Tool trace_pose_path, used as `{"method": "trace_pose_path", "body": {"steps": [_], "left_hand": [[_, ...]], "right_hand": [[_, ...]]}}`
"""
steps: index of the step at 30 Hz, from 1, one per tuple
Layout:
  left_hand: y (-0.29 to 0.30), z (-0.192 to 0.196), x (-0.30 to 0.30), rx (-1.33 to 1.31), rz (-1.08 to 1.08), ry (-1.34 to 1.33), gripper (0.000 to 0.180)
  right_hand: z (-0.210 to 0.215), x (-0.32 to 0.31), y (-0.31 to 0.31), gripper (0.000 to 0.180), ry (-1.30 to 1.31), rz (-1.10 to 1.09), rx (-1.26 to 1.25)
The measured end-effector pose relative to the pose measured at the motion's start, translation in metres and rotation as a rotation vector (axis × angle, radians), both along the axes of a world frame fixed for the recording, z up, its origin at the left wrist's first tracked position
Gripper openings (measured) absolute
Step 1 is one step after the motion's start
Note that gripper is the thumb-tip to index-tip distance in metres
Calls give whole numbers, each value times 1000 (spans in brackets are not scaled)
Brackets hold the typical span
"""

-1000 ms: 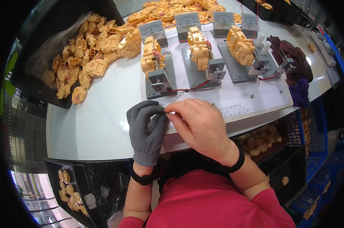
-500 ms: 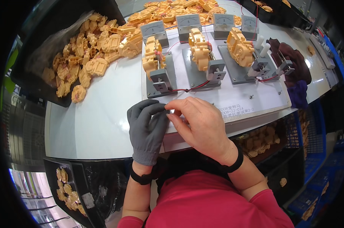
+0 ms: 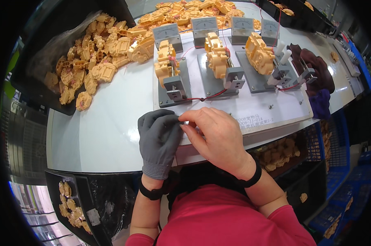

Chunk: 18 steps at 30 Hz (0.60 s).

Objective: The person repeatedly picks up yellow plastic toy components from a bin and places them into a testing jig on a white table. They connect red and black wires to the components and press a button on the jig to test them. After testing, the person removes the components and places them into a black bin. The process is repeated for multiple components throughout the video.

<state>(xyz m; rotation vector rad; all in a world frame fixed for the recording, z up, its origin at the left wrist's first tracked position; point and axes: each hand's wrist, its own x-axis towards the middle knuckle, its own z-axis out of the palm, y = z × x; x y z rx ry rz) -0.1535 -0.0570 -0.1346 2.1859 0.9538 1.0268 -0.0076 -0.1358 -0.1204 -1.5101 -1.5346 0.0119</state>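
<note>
My left hand (image 3: 159,135), in a grey knitted glove, is held over the table's front edge with its fingers curled inward. My bare right hand (image 3: 218,133) meets it there, thumb and forefinger closed in a pinch right at the gloved fingertips. Whatever lies between the fingers is hidden or too small to name. Just beyond my hands stands a grey metal test fixture (image 3: 185,84) with a yellow plastic gear housing (image 3: 165,65) mounted on it. Two similar fixtures stand to its right, holding another yellow housing (image 3: 216,57) and a third housing (image 3: 260,55).
Several analog meters (image 3: 167,35) line the back of the white fixture board (image 3: 275,117). A black bin (image 3: 34,61) spills yellow housings (image 3: 105,71) at the left; more are heaped behind the meters. Dark cloth (image 3: 316,69) lies at the right, above a blue crate (image 3: 337,151).
My gloved fingers have curled in slightly more. My right hand keeps its pinch at almost the same place, and the view has shifted a little.
</note>
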Motion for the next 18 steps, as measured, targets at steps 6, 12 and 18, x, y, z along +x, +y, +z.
{"method": "trace_pose_path", "body": {"steps": [6, 12, 18], "left_hand": [[2, 0, 0, 36, -16, -5, 21], [2, 1, 0, 51, -18, 1, 21], [2, 0, 1, 64, -13, 1, 21]], "right_hand": [[1, 0, 0, 13, -9, -1, 4], [2, -1, 0, 13, -12, -3, 7], [0, 0, 1, 13, -20, -2, 9]]}}
